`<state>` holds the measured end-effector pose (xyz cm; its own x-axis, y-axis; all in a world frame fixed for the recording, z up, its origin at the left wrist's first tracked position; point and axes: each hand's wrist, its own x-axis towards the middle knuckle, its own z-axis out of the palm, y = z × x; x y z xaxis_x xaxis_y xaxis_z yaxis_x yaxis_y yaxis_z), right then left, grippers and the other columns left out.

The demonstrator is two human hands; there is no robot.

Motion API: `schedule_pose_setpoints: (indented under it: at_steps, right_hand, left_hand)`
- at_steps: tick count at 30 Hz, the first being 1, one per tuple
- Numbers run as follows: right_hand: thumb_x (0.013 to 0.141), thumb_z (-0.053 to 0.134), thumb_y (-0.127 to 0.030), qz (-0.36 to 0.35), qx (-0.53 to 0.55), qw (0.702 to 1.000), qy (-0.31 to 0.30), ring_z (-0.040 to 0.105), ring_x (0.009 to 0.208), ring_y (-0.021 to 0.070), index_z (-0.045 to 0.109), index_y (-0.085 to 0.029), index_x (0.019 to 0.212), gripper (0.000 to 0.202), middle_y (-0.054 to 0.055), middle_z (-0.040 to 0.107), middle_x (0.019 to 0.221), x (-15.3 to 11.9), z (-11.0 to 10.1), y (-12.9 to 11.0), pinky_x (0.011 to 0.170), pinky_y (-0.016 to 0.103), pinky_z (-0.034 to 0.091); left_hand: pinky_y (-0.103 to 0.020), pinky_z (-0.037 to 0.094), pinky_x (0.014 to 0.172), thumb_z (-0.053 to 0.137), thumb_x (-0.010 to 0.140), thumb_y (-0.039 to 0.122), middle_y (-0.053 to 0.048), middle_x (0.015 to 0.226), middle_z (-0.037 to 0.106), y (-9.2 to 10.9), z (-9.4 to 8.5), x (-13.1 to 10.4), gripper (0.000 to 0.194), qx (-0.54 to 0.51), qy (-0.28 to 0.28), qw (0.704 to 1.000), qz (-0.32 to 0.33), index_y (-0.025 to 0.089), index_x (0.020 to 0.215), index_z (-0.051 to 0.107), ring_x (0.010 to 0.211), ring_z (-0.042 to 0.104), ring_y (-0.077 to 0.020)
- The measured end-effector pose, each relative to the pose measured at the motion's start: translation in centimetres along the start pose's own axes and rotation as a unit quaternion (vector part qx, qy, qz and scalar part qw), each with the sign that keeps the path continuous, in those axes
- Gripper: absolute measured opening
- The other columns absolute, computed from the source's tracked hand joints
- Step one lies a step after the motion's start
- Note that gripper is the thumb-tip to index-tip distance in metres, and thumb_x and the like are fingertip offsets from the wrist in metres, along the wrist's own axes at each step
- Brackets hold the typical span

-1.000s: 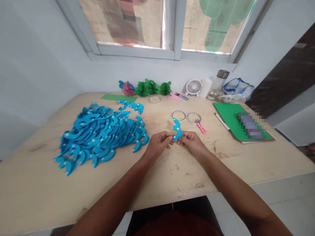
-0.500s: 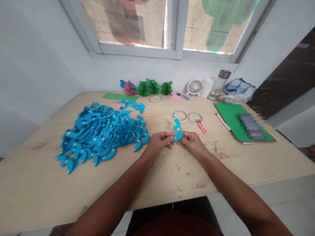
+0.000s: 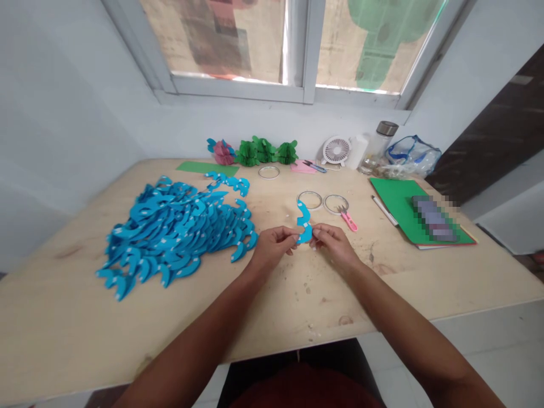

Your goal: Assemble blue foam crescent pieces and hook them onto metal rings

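A blue curved paper piece (image 3: 305,233) with small white patches stands between my hands, its wavy upper end pointing toward the window. My left hand (image 3: 276,245) pinches its lower left end. At its right edge, my right hand (image 3: 334,242) has thumb and forefinger closed on it. To the left lies a big heap of similar blue pieces (image 3: 182,221), with a few more (image 3: 229,181) at its back edge.
Tape rings (image 3: 335,204) and pink-handled snips (image 3: 349,221) lie beyond my hands. A green folder (image 3: 395,204) with a phone and a pen (image 3: 385,210) are at right. Along the wall stand paper flowers (image 3: 263,149), a fan (image 3: 336,150) and a bottle (image 3: 378,147).
The blue piece has shifted slightly left in my fingers. My right hand has moved up a little along its right edge; my left hand has moved slightly left.
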<state>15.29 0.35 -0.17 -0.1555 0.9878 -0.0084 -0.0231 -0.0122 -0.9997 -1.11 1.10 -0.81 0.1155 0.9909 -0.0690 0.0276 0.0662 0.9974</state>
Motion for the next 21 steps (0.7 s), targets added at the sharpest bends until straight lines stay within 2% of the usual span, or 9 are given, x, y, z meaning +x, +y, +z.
schedule_pose_setpoints:
  at_steps: [6,11,15,21]
  right_hand:
    - [0.071,0.063,-0.043,-0.008,-0.047,0.998,0.032,0.041,0.046,0.0081,0.059,-0.014,0.067,0.029,-0.003,0.051,0.051,0.1,0.1,0.5,0.046,0.021,0.029]
    - [0.072,0.062,-0.044,-0.014,-0.054,0.998,0.031,0.039,0.046,0.0081,0.058,-0.014,0.066,0.03,-0.004,0.048,0.049,0.4,-0.1,1.1,0.046,0.022,0.028]
    - [0.071,0.062,-0.044,-0.024,-0.065,0.997,0.03,0.039,0.046,0.0084,0.059,-0.015,0.066,0.031,-0.004,0.047,0.049,0.4,-0.2,1.1,0.046,0.022,0.029]
    - [0.073,0.06,-0.043,-0.04,-0.089,0.995,0.017,0.038,0.047,0.0083,0.059,-0.015,0.069,0.028,-0.004,0.046,0.052,0.5,-0.3,1.4,0.046,0.022,0.027]
  left_hand:
    - [-0.019,0.042,0.042,0.065,0.062,0.03,0.001,0.053,0.06,-0.6,0.4,0.1,0.018,0.002,-0.004,1.0,0.027,0.014,0.07,0.068,0.044,0.05,-0.0077]
    - [-0.02,0.045,0.042,0.063,0.065,0.031,-0.003,0.056,0.064,-0.3,0.5,0.1,0.024,-0.029,-0.036,0.999,-0.022,0.013,0.08,0.069,0.05,0.057,-0.0115]
    - [-0.019,0.043,0.04,0.063,0.064,0.022,-0.001,0.051,0.062,0.8,0.6,-0.3,0.01,0.0,-0.06,0.997,-0.044,0.013,0.064,0.065,0.042,0.052,-0.0087]
    - [-0.016,0.04,0.04,0.059,0.068,0.015,0.002,0.042,0.056,1.6,0.7,-0.5,0.015,0.042,-0.04,0.998,-0.034,0.014,0.053,0.06,0.037,0.047,-0.006]
